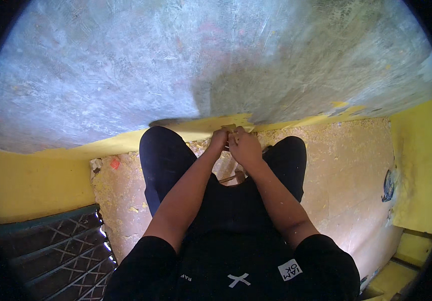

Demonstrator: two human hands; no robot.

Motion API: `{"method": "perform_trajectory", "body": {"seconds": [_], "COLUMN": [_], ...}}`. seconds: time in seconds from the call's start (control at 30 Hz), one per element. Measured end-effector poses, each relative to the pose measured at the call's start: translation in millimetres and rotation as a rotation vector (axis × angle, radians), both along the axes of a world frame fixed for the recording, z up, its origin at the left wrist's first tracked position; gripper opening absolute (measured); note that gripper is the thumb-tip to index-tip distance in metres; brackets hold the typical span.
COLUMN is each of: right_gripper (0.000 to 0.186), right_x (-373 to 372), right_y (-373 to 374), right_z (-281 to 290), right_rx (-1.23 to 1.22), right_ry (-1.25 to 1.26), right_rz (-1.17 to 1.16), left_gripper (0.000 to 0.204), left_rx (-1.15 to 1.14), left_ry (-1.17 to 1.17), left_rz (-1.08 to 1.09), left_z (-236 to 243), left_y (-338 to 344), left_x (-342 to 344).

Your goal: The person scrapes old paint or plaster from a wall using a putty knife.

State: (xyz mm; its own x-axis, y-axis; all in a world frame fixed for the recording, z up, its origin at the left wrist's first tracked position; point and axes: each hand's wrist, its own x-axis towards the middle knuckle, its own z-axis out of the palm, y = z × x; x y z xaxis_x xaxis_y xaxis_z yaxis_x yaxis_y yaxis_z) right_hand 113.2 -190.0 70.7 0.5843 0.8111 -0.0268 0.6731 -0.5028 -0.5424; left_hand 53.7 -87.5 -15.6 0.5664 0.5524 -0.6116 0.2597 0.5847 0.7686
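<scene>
Grey-white, mottled plaster wall surface [125,65], rough and streaked, fills upper view; lower band painted yellow [30,185], paint chipped along the join.

Item: small tan flat piece, prob. wood or card [229,127], at wall base where grey meets yellow, betw. the knees. Mostly hidden by fingers; exact shape can't be told.

Left hand [219,139]: fingers curled narrow, pinching the tan piece's left side. Right hand [245,146]: closed round its right side, knuckles up. Hands touching each other.

Progress (judgement): work mid-way at best; piece gripped and pressed near the wall, nothing visibly finished or set aside. Flakes on floor suggest scraping or chipping partly done.

Surroundings: sandy, crumbly concrete floor [336,170] w/ yellow paint flecks; small red scrap [115,162] near left knee; dark metal lattice grille [60,251] lower left. Person squats, dark trousers, black shirt.
</scene>
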Motion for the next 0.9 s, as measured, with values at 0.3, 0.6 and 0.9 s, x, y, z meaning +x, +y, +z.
{"method": "perform_trajectory", "body": {"seconds": [0.3,0.6,0.9], "right_gripper": [0.024,0.02,0.022], "right_x": [-14.1,-23.6,-28.0], "right_y": [6.6,27.8,38.0], "right_z": [30.9,-17.5,-21.4], "right_rx": [0.111,0.121,0.05], "right_ry": [-0.07,-0.134,-0.09], "right_rz": [-0.098,-0.059,-0.166], "left_gripper": [0.042,0.044,0.05], "left_rx": [0.225,0.851,0.927], "left_ry": [0.218,-0.078,0.097], "left_rz": [-0.436,-0.751,-0.916], "left_z": [-2.5,-70.8,-39.3], "left_y": [14.9,12.5,16.0], "left_x": [-22.6,-42.4,-42.1]}}
